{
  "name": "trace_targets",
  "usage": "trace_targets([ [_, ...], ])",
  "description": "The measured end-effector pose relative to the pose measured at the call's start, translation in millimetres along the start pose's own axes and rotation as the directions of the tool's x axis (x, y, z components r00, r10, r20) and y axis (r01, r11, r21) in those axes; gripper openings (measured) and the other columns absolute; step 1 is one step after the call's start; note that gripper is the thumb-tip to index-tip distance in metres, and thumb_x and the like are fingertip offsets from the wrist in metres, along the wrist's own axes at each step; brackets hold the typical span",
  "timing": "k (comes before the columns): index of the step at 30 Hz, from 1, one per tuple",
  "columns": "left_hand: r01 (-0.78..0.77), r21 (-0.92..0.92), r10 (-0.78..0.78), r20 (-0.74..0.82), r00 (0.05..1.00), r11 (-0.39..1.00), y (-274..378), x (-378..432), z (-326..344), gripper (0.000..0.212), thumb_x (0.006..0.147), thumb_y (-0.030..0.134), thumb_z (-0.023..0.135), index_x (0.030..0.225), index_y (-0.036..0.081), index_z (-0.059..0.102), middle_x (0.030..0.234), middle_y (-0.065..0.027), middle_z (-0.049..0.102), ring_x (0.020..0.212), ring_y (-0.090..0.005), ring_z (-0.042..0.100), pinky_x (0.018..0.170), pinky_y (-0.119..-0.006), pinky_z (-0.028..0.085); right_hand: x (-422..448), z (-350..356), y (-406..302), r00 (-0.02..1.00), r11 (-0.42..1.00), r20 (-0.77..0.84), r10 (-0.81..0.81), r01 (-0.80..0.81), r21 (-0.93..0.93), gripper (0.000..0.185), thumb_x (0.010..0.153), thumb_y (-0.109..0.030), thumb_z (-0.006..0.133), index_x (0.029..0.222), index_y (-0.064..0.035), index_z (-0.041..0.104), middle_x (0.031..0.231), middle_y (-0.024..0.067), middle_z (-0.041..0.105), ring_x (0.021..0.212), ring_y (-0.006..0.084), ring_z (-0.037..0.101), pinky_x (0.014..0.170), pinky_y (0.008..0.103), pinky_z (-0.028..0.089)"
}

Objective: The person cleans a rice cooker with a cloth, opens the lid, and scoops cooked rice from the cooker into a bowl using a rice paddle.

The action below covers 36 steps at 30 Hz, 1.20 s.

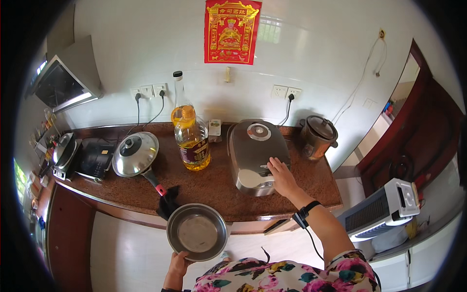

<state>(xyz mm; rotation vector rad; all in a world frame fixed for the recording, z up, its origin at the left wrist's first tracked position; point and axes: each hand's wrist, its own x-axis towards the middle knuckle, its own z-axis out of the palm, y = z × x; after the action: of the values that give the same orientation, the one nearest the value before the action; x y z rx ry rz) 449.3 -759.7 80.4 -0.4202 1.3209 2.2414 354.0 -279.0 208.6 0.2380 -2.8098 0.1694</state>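
Note:
My left hand point(178, 263) grips the near rim of a round stainless steel basin point(197, 233), tilted so I look into its bare inside. The basin hangs in front of the counter edge. My right hand point(282, 178) is at the front right of a dark rice cooker point(255, 146) with its lid down, fingertips on the lid beside the front catch. A white rice paddle point(250, 179) juts left from under this hand, its blade over the cooker's front. The paddle's handle end is hidden by my hand.
On the brown stone counter point(219, 193) stand a lidded pan point(135, 153), a large oil bottle point(193, 149), a black cloth point(168, 204) and an induction cooker point(93, 158). A lidded ceramic pot point(318, 137) is to the cooker's right. An air cooler point(383, 208) stands on the right.

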Motion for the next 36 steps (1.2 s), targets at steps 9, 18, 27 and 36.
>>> trace_targets([
  [9, 0.002, 0.065, -0.002, 0.007, 1.000, 0.998, 22, 55, 49, 0.041, 0.082, 0.002, 0.044, 0.120, -0.011, 0.048, 0.113, -0.0228, 0.060, 0.096, -0.0352, 0.065, 0.079, -0.045, 0.058, 15, -36, 8, 0.995, 0.992, 0.033, -0.095, 0.098, -0.081, 0.053, 0.074, 0.006, 0.060, 0.125, -0.0071, 0.057, 0.153, 0.0155, 0.021, 0.142, 0.0365, 0.019, 0.112, 0.0555, 0.022],
  [18, -0.071, 0.009, 0.072, -0.139, 0.988, 0.997, -9, 67, 67, 0.037, 0.084, 0.003, 0.043, 0.117, -0.013, 0.049, 0.109, -0.0221, 0.062, 0.091, -0.0325, 0.066, 0.075, -0.041, 0.058, 122, -105, 83, 0.906, 0.980, -0.374, -0.196, 0.188, -0.057, 0.035, 0.081, -0.003, 0.064, 0.116, -0.0057, 0.063, 0.146, 0.0153, 0.036, 0.136, 0.0373, 0.032, 0.110, 0.0473, 0.032],
  [27, -0.158, -0.054, 0.133, -0.319, 0.938, 0.986, -41, 47, 125, 0.033, 0.085, 0.004, 0.040, 0.113, -0.012, 0.051, 0.101, -0.0207, 0.064, 0.082, -0.0282, 0.067, 0.066, -0.037, 0.057, 150, -130, 150, 0.999, 1.000, 0.038, -0.011, 0.010, 0.011, 0.041, 0.080, -0.018, 0.067, 0.119, -0.0081, 0.059, 0.104, 0.0169, 0.066, 0.093, 0.0359, 0.063, 0.079, 0.0438, 0.050],
  [36, -0.155, -0.133, 0.078, -0.456, 0.887, 0.979, -57, 18, 155, 0.026, 0.086, 0.003, 0.045, 0.110, -0.006, 0.052, 0.101, -0.0161, 0.064, 0.078, -0.0247, 0.066, 0.062, -0.035, 0.055, 171, -58, 150, 0.808, 0.897, 0.431, -0.402, 0.253, 0.362, 0.034, 0.083, -0.016, 0.060, 0.114, -0.0034, 0.062, 0.092, 0.0193, 0.064, 0.093, 0.0361, 0.061, 0.084, 0.0431, 0.047],
])
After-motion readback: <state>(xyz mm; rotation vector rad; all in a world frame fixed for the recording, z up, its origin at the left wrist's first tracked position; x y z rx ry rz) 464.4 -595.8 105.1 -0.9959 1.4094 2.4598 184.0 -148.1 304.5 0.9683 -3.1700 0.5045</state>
